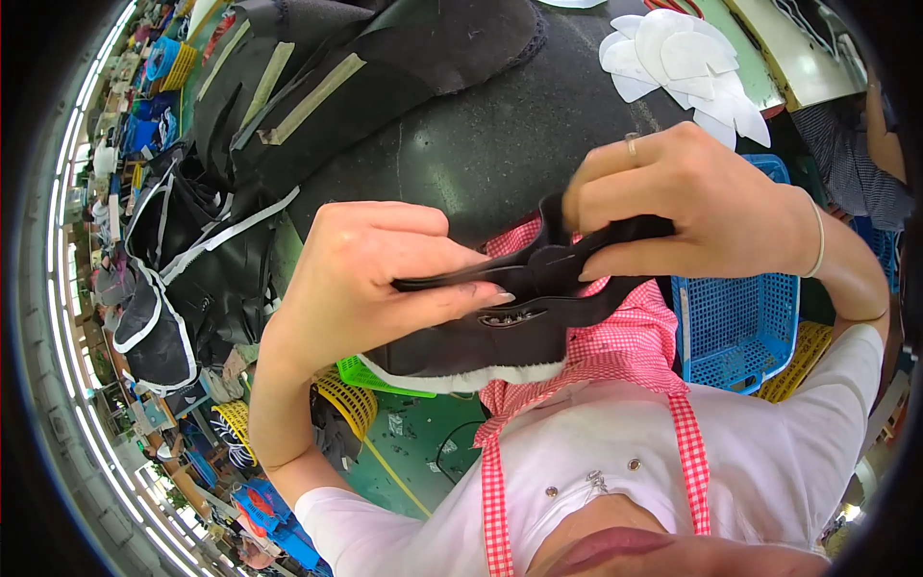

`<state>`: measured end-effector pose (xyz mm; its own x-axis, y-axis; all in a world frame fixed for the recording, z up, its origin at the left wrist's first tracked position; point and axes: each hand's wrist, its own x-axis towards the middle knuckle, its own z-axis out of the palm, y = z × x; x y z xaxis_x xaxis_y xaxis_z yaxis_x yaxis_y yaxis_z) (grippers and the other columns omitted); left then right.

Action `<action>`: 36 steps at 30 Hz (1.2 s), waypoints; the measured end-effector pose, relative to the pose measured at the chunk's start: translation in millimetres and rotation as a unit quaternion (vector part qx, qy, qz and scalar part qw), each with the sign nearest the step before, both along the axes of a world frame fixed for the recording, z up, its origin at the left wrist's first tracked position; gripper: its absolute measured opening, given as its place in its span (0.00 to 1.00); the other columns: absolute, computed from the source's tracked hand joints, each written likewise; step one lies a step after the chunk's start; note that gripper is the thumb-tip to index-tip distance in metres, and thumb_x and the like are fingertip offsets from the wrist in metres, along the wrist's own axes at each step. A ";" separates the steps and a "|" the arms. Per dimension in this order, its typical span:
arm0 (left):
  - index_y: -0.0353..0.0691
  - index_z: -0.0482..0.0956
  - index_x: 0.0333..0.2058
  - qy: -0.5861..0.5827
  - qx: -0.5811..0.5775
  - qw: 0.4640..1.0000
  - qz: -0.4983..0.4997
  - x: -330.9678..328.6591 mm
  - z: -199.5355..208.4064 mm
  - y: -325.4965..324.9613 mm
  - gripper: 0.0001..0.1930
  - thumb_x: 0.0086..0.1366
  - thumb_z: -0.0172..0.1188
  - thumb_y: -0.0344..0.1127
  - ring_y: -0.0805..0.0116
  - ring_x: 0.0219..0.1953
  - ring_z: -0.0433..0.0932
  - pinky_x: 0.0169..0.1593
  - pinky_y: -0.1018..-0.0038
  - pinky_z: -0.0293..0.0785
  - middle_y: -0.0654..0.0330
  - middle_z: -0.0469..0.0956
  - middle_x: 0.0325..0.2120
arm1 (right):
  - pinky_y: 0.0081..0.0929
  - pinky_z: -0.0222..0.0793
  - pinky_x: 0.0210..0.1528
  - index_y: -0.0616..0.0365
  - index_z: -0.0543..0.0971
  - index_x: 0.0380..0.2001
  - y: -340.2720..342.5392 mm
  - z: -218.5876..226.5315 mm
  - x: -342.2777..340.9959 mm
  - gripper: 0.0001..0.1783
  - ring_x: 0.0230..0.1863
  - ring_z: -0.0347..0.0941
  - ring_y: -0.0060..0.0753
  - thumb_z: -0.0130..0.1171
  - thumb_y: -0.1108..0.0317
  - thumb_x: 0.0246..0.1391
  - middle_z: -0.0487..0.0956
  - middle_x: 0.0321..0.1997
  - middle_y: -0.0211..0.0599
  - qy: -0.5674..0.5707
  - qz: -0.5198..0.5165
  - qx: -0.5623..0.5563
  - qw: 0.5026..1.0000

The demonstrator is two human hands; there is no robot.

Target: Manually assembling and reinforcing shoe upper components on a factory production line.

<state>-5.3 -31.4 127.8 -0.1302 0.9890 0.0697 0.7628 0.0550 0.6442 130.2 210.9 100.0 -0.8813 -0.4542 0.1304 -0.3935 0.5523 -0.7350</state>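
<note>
Between my hands, in front of my chest, is a black leather shoe upper (447,348) with a white fuzzy lower edge. A small metal ornament (510,317) is set in an oval on its front. My left hand (361,269) is closed on the folded left side, thumb along the near layer. Closed on the right part, my right hand (687,197) pinches the leather between thumb and fingers. Its fingertips are slightly blurred and partly hidden behind a raised black flap (553,216). Beyond the hands lies the dark worktable (461,154).
Black sheet material (413,58) with tan tape strips covers the table's far left. White-edged black pieces (159,327) hang at the left. White cut pieces (673,58) lie far right. A blue basket (735,332) stands right; yellow baskets (346,404) sit low left. Another person's arm (883,135) shows far right.
</note>
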 end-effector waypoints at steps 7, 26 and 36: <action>0.35 0.88 0.34 -0.135 0.003 0.990 -0.037 -5.3 0.1 0.1 0.14 0.45 0.76 0.30 0.74 0.17 0.67 0.20 0.75 0.56 0.64 0.71 0.15 | 0.28 0.69 0.29 0.64 0.77 0.26 8.3 -6.8 -7.2 0.07 0.24 0.73 0.34 0.64 0.74 0.54 0.76 0.52 0.57 0.029 0.092 -0.162 0.982; 0.40 0.84 0.25 0.082 0.090 0.992 0.009 13.6 1.4 10.5 0.10 0.42 0.74 0.33 0.71 0.17 0.64 0.25 0.72 0.53 0.66 0.66 0.13 | 0.31 0.67 0.27 0.59 0.75 0.25 -8.4 1.9 9.7 0.13 0.25 0.72 0.40 0.72 0.70 0.45 0.73 0.25 0.35 0.143 -0.107 -0.091 0.980; 0.40 0.86 0.27 0.093 0.108 0.990 -0.002 9.1 11.5 3.0 0.13 0.38 0.74 0.30 0.69 0.20 0.66 0.28 0.70 0.56 0.67 0.68 0.15 | 0.26 0.68 0.26 0.58 0.76 0.24 -4.2 1.0 11.6 0.12 0.24 0.74 0.35 0.73 0.73 0.43 0.77 0.26 0.33 0.148 -0.117 -0.112 0.976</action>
